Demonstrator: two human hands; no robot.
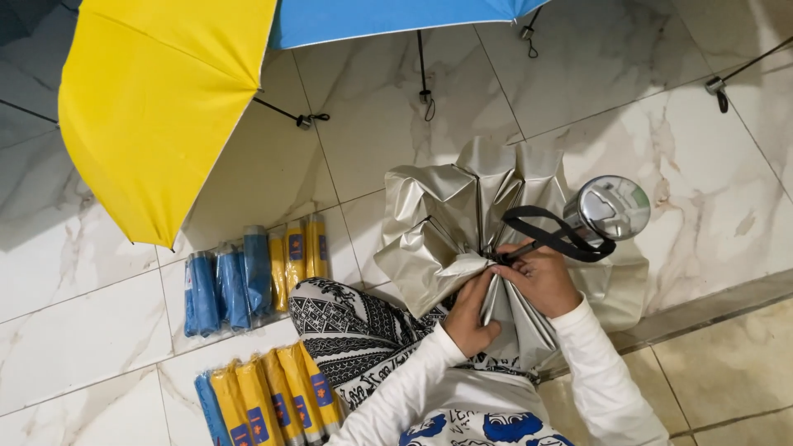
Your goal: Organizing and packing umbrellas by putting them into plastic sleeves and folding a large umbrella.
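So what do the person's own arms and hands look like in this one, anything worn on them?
Both arms are covered by long white sleeves that end at the wrists, plain with no markings visible. The left hand and right hand are bare: no gloves, and no rings, watch or bracelet can be seen from this view. The left sleeve and right sleeve look like soft, slightly loose fabric.
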